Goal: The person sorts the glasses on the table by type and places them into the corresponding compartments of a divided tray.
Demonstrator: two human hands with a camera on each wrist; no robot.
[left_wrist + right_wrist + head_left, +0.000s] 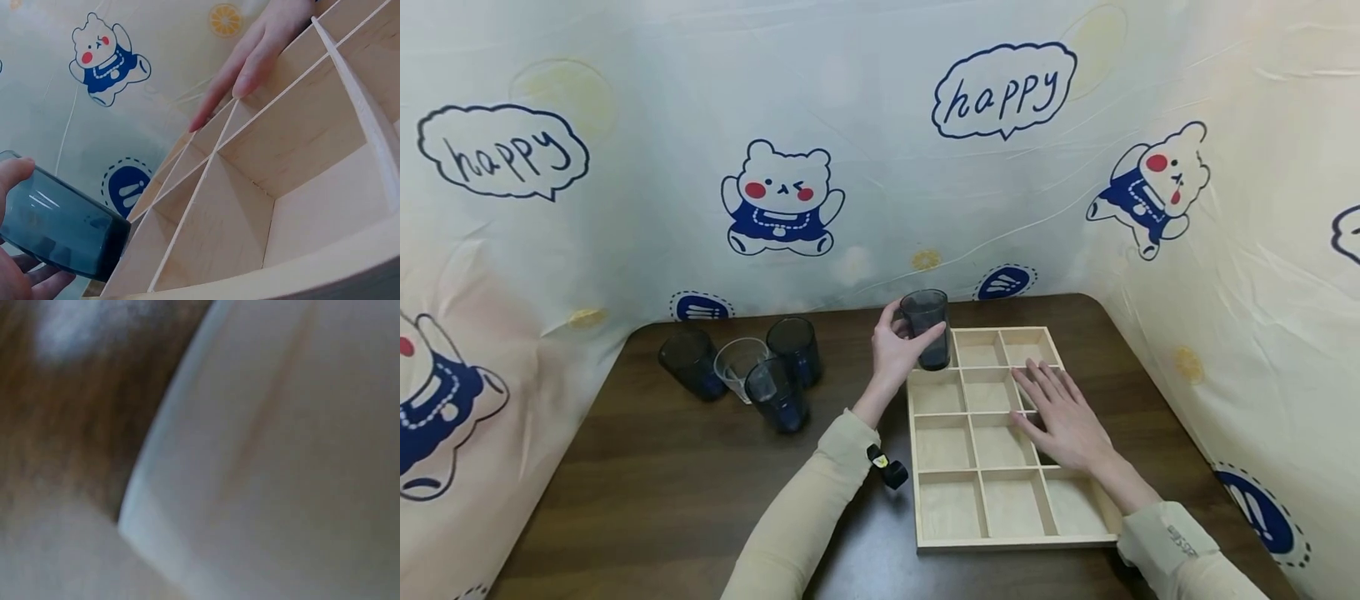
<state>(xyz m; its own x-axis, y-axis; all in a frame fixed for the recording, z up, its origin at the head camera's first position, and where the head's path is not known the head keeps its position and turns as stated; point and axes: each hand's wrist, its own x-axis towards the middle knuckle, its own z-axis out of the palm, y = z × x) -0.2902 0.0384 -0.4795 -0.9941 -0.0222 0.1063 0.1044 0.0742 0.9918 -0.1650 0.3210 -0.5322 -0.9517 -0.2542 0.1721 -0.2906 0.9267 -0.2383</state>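
Fingers and thumb of my left hand point(897, 352) grip a dark blue-grey glass point(931, 343), held with its mouth up at the back left of the divided wooden tray point(1015, 543). In the left wrist view the translucent glass point(62, 219) tilts, its base close to the tray's edge; I cannot tell whether they touch. My right hand point(1067, 421) lies over the tray's right side with fingers straight and spread, hiding some compartments there. Its fingers point(253, 62) also appear beyond the dividers in the left wrist view. The right wrist view is blurred and shows no fingers.
Several glasses stand grouped at the table's back left: a dark glass point(691, 365), a clear glass point(739, 362), another dark glass point(793, 350) and a blue-grey one point(777, 398). A patterned curtain point(880, 167) hangs behind the brown table point(700, 500).
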